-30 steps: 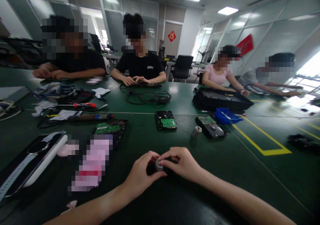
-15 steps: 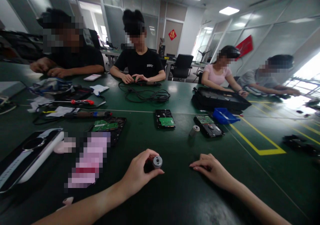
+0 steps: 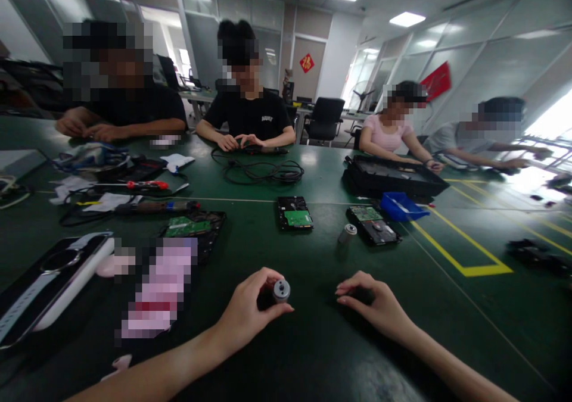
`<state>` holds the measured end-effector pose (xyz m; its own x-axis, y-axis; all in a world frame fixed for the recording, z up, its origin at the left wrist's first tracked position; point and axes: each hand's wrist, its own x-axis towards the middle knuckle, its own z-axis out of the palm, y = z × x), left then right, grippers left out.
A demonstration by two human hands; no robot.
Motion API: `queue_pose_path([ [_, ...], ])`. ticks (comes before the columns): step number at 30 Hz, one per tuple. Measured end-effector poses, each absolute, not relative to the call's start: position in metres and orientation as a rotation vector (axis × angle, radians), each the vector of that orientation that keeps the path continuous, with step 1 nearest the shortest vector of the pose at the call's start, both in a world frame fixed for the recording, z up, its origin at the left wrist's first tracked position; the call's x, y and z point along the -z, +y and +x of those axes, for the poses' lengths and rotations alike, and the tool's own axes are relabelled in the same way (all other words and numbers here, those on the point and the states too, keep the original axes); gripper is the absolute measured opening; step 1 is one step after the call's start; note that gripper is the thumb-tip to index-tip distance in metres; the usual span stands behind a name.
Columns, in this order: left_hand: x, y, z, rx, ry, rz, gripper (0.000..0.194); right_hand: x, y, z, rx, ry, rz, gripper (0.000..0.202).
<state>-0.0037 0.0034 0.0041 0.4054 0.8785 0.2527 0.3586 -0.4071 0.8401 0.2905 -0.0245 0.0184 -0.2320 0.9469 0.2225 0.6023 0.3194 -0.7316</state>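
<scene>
My left hand [image 3: 250, 301] is closed around a small cylindrical motor [image 3: 281, 290]. Its round silver end, with a dark centre and small holes, faces up towards me. To the right, my right hand [image 3: 369, 298] rests low over the table with curled fingers and a small gap between thumb and fingertips; nothing shows in that gap. A second metal motor [image 3: 347, 233] stands beyond the right hand. Beside it lies a hard drive [image 3: 374, 224] with a green circuit board, and another hard drive [image 3: 295, 213] lies farther left.
On the left are a pixelated pink item [image 3: 156, 295], a boxed watch [image 3: 53, 283], a third hard drive [image 3: 210, 229], an electric screwdriver [image 3: 152, 206] and a red-handled screwdriver [image 3: 147, 185]. A blue tray [image 3: 404, 206] and black case [image 3: 393, 178] sit right. Several people work across the green table.
My right hand's thumb has parted from its fingertips, opening a small gap. The left hand stays in place with the motor in it.
</scene>
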Motion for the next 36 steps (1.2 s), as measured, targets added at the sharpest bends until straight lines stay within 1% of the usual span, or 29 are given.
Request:
queue_pose_path([
  [2,-0.004,0.004,-0.004,-0.935,1.059,1.959,0.035,-0.032,-0.021,0.273,-0.711,-1.897,-1.304,0.017],
  [6,-0.004,0.004,-0.003,-0.952,1.062,1.969,0.035,-0.056,-0.008,0.229,-0.704,-1.971,-1.075,0.011],
  [11,-0.003,0.004,-0.002,-0.935,1.077,1.971,0.034,-0.056,0.008,0.193,-0.738,-2.023,-0.953,0.012],
  [18,-0.004,0.003,-0.002,-0.939,1.08,1.984,0.033,-0.047,0.011,0.186,-0.753,-2.029,-0.949,0.007],
  [22,-0.004,0.003,-0.002,-0.941,1.083,1.963,0.034,-0.043,0.01,0.188,-0.734,-1.942,-1.036,0.013],
  [25,-0.004,0.003,-0.001,-0.937,1.068,1.939,0.036,-0.04,0.01,0.193,-0.817,-1.791,-1.11,0.021],
  [29,-0.005,0.004,-0.002,-0.94,1.069,1.942,0.036,-0.04,0.011,0.198,-0.744,-1.934,-1.157,0.025],
  [32,-0.004,0.004,-0.002,-0.939,1.053,1.948,0.034,-0.04,0.011,0.196,-0.674,-2.107,-1.177,0.021],
  [36,-0.003,0.004,-0.002,-0.944,1.053,1.952,0.033,-0.043,0.011,0.19,-0.666,-2.172,-1.154,0.012],
])
